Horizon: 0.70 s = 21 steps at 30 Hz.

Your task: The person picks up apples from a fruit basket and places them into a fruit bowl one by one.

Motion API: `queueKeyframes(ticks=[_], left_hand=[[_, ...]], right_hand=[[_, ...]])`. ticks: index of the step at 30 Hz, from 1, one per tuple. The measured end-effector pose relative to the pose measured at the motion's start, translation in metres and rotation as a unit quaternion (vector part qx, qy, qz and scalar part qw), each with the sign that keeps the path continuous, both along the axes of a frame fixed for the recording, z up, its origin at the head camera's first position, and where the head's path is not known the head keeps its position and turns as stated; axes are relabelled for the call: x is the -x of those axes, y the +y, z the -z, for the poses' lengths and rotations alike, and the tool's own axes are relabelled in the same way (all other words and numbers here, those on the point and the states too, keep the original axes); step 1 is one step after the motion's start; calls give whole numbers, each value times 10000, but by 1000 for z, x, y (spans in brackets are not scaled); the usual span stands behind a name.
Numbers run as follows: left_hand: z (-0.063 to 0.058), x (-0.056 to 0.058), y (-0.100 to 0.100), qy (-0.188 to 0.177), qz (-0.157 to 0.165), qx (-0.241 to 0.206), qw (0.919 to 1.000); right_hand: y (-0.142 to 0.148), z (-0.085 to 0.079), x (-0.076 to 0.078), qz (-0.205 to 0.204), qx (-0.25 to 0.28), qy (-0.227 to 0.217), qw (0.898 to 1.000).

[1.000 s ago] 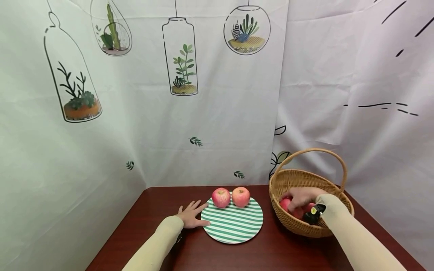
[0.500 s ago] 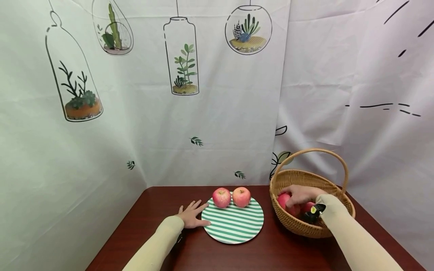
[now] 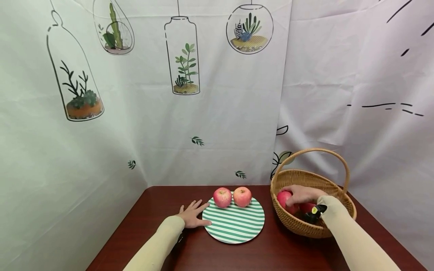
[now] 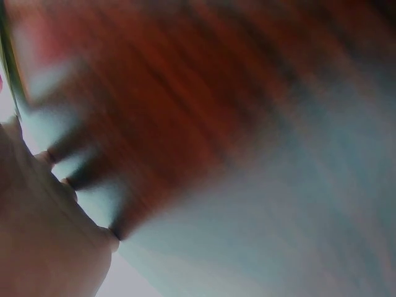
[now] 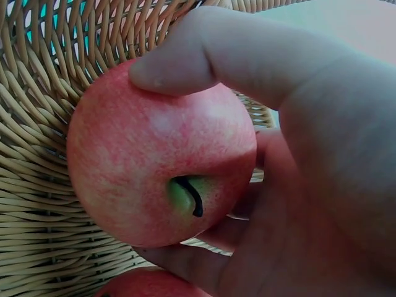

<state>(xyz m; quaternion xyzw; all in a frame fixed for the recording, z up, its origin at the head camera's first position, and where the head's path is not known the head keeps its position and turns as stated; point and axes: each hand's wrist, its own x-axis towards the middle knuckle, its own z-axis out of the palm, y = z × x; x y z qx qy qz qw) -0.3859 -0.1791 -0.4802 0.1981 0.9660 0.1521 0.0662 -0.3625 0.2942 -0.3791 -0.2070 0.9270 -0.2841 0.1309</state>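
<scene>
Inside the wicker basket (image 3: 285, 222) at the right, my right hand (image 3: 301, 194) grips a red apple (image 3: 283, 198). In the right wrist view the thumb lies over this apple (image 5: 154, 148) and the fingers curl beneath it, its dark stem facing the camera. Another apple (image 5: 148, 283) shows below it in the basket. My left hand (image 3: 191, 215) rests with spread fingers at the left edge of a round green-and-white striped plate (image 3: 234, 226). Two apples stand on the plate's far part, a red one (image 3: 222, 197) and a paler one (image 3: 242, 197).
The basket's tall arched handle (image 3: 313, 149) rises above my right hand. A dark red-brown table (image 3: 162, 203) carries everything. White cloth (image 3: 217, 113) printed with hanging plant jars encloses the back and sides.
My right hand has taken hold of the apple and shifted it slightly up and left inside the basket. The left hand stays at the plate's edge.
</scene>
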Motion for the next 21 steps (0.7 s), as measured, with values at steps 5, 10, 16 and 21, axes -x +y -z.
queueKeyframes(ticks=[5,10,16,21], left_hand=[[-5,-4,2,-16,-17,33,10000],[-3,-3,2,-5,-12,28,10000],[-4,-3,1,-25,-8,32,10000],[-5,-4,1,-10,10,76,10000]], right_hand=[[2,5,1,-42,428,-113,9990],[3,5,0,-6,631,-190,9978],[3,4,0,52,755,-228,9969],[2,3,0,-20,722,-77,9974]])
